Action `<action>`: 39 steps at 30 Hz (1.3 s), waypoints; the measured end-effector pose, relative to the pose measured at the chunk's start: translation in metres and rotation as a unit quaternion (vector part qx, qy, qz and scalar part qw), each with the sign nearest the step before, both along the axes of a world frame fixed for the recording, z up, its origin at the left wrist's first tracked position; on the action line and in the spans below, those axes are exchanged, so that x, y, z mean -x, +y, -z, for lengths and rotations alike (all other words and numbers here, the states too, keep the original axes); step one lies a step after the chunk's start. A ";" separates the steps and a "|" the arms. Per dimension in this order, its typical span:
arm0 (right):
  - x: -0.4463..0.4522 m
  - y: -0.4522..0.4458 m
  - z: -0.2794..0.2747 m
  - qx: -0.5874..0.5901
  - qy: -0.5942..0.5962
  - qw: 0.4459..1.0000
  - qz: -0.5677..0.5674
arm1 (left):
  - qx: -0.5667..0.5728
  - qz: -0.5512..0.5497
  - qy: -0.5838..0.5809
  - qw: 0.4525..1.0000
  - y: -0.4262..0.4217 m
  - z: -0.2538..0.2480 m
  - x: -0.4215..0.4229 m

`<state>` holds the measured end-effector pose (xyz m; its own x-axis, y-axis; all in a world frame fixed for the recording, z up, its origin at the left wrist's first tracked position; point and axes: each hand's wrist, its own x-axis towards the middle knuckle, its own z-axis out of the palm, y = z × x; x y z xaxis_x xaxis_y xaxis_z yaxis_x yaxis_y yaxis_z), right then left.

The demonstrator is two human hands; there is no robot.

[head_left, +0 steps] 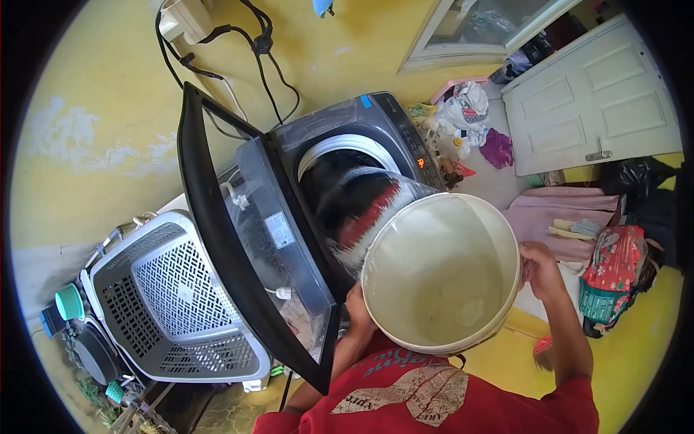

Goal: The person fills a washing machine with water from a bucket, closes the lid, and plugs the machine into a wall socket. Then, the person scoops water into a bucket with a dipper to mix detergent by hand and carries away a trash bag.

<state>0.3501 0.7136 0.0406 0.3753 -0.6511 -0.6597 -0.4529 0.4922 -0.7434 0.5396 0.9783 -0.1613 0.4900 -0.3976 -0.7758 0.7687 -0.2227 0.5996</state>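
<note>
A white bucket [441, 282] is tilted over the front of a dark top-loading washing machine [289, 137], its inside facing me. A sheet of water [372, 210] streams from its rim into the open drum [340, 152], where red, white and dark shades show through, blurred. My right hand [538, 267] is closed around the bucket's right rim. On the bucket's left side, my left hand [356, 307] grips it, partly hidden behind it. The machine's black-framed lid [206, 195] stands raised to the left of the drum, near my left forearm.
A grey laundry basket [181, 289] stands left of the lid. Cables [264, 43] hang on the yellow wall. Bottles and a bag lie by a white door [593, 94]. Pink cloth [564, 213] and a red bag [614, 264] are at the right.
</note>
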 end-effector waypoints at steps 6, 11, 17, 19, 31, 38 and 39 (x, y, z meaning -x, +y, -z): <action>-0.010 -0.016 -0.002 -0.029 -0.031 0.997 -0.064 | 0.077 -0.060 0.072 0.993 0.006 0.020 0.004; -0.020 -0.027 -0.001 -0.030 -0.034 0.993 -0.113 | 0.133 -0.092 0.129 0.978 0.017 0.055 0.014; -0.031 -0.037 0.006 -0.049 -0.018 0.993 -0.101 | 0.205 -0.143 0.211 0.945 0.008 0.039 0.010; -0.033 -0.036 0.007 -0.048 -0.011 0.995 -0.091 | 0.221 -0.144 0.223 0.939 0.004 0.025 0.005; -0.069 -0.040 0.006 -0.042 0.031 0.994 -0.097 | 0.228 -0.134 0.240 0.934 0.002 0.035 -0.002; -0.076 -0.062 0.017 -0.028 0.041 0.991 -0.124 | 0.273 -0.152 0.242 0.919 0.000 0.030 0.003; -0.075 -0.063 0.019 -0.026 0.043 0.991 -0.124 | 0.277 -0.147 0.245 0.918 0.000 0.031 0.003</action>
<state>0.4249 0.6504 0.0216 0.4597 -0.5101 -0.7270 -0.6256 0.3950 -0.6728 0.5371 0.9786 -0.1925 0.2856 -0.7041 -0.6501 0.9543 0.2713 0.1253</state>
